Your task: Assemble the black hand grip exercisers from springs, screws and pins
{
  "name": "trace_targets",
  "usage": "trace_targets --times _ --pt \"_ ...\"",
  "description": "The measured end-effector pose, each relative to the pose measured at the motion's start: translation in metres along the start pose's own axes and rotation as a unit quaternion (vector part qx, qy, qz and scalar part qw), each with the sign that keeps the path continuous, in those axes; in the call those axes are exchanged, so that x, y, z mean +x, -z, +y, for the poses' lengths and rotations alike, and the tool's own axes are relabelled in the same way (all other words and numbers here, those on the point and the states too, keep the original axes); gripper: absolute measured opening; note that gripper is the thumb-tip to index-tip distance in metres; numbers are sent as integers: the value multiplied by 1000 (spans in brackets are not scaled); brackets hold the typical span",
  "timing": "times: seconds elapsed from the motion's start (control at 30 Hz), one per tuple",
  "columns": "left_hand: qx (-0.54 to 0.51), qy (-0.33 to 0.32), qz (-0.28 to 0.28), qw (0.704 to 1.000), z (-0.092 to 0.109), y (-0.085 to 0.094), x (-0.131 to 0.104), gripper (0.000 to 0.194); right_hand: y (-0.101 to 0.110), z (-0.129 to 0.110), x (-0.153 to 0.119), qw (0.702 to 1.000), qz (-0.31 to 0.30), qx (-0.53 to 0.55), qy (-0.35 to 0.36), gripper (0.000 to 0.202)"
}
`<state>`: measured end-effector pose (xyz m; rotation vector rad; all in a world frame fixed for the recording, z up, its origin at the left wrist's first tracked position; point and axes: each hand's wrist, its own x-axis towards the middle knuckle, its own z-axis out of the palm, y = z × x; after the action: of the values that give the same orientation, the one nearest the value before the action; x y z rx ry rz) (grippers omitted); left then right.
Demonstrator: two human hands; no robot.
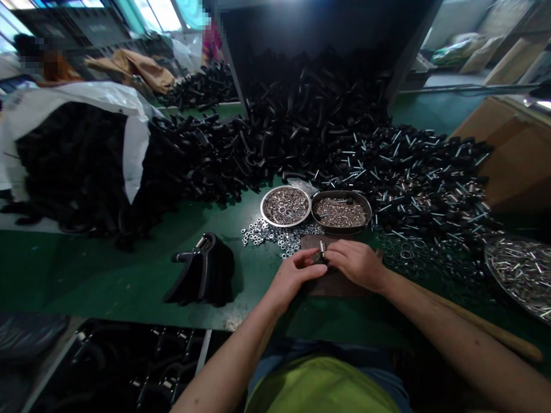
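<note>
One ribbed metal piece [322, 248] is standing between left hand [297, 273], curling half-open, and right hand [356, 262], fingers bunching; grips unclear. Stacked black handles [210, 269], seemingly done, are lying left; heaped black parts [202, 155] are apparently remaining.

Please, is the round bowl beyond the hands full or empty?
Looks full: in the round bowl, small metal pieces hide the bottom and spread to the rim. I cannot tell their depth.
</note>
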<state>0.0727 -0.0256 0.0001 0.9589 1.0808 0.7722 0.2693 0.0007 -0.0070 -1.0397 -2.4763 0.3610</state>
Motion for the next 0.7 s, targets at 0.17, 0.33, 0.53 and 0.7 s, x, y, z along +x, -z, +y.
trace_targets --times 0.17,0.33,0.53,0.7 --pt "416 -187 32 889 -9 -5 8 65 -8 18 -6 976 -62 -160 135 25" --pt "565 -239 22 789 -24 -7 -1 64 4 14 -30 967 -15 -231 106 24" --pt "567 -207 60 795 -28 -6 1 65 30 17 -119 945 -5 -253 -210 31" --pt "577 -192 69 791 -27 -8 4 58 21 27 -163 911 -32 -275 -306 30"
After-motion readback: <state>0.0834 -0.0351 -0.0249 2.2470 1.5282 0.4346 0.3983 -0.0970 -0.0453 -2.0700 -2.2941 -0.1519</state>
